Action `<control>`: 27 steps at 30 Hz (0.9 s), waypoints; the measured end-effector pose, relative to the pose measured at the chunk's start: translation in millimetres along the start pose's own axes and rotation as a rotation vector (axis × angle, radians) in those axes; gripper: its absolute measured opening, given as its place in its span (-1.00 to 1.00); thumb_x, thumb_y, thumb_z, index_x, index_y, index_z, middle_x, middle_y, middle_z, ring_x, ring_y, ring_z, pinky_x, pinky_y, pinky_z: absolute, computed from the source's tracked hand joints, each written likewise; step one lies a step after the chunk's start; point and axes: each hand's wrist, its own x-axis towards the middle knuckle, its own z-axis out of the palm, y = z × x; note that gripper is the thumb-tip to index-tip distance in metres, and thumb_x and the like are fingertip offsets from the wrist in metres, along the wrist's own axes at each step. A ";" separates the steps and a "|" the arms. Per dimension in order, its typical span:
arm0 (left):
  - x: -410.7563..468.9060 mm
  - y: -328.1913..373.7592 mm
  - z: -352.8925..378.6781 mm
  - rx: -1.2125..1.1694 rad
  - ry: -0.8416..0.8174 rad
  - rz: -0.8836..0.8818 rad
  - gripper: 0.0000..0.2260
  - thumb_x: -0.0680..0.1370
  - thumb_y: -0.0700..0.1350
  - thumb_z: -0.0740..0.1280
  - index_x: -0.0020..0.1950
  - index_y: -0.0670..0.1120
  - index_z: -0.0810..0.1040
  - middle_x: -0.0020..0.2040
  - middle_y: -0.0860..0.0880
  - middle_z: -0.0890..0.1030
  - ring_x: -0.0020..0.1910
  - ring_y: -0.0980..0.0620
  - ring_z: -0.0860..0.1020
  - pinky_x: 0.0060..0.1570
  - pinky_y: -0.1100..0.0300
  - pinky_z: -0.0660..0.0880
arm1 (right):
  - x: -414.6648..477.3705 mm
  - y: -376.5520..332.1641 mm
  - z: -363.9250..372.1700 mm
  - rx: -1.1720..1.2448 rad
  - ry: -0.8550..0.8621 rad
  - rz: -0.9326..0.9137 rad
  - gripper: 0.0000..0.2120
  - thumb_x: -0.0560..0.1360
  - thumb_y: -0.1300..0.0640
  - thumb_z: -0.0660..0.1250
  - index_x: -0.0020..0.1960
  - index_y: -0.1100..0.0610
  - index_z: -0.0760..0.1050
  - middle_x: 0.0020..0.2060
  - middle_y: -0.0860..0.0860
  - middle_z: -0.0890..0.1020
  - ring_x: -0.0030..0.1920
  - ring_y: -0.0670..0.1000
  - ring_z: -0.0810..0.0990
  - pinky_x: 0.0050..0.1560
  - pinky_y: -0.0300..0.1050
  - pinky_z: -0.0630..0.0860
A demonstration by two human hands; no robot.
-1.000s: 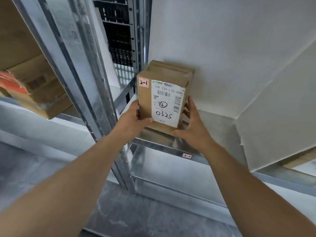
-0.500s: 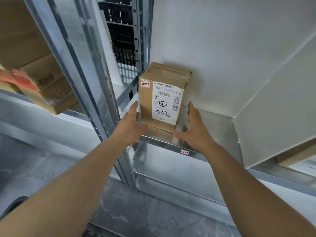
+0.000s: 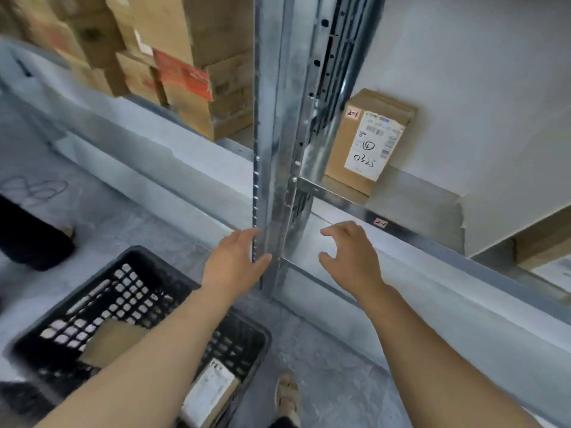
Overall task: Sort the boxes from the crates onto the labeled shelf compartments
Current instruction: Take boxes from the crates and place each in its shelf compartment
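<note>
Now left hand [image 3: 234,264] and right hand [image 3: 349,257] no longer on the box [image 3: 340,149], empty, fingers loose.

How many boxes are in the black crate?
2: a plain brown box left of the left forearm, a white-labelled box right of it. The forearm may hide more.

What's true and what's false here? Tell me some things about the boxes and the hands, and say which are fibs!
1. The cardboard box marked 2-1 stands on the metal shelf. True.
2. The left hand grips that box. False: it holds nothing, down by the upright post.
3. The right hand holds nothing. True.
4. The black crate on the floor has nothing in it. False: cardboard boxes lie inside, one with a white label.
5. The shelf's edge tag reads 3-1. False: it reads 2-1.
</note>
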 end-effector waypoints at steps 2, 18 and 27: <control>-22.7 -25.3 -3.8 0.002 0.020 -0.057 -0.49 0.54 0.05 0.33 0.45 -0.05 0.33 0.39 -0.09 0.41 0.32 -0.12 0.39 0.24 0.05 0.35 | -6.9 -24.5 12.8 -0.037 -0.043 -0.074 -0.61 0.49 0.10 0.34 0.32 0.05 0.44 0.26 0.01 0.41 0.28 0.03 0.36 0.21 -0.13 0.36; -140.9 -173.0 10.5 0.028 0.006 -0.556 -0.46 0.57 0.17 0.21 0.50 -0.02 0.23 0.44 -0.03 0.34 0.41 -0.05 0.28 0.35 0.02 0.31 | -27.1 -136.5 134.8 -0.192 -0.447 -0.503 -0.55 0.52 0.08 0.29 0.40 0.05 0.37 0.29 0.00 0.39 0.33 0.03 0.33 0.28 -0.08 0.33; -163.9 -222.7 81.0 -0.090 -0.111 -0.864 -0.43 0.58 0.14 0.22 0.52 -0.02 0.17 0.47 -0.06 0.27 0.44 -0.10 0.24 0.31 0.02 0.32 | -26.5 -103.8 242.2 -0.271 -0.755 -0.587 -0.55 0.54 0.09 0.29 0.41 0.06 0.35 0.32 0.02 0.37 0.34 0.06 0.32 0.24 -0.06 0.37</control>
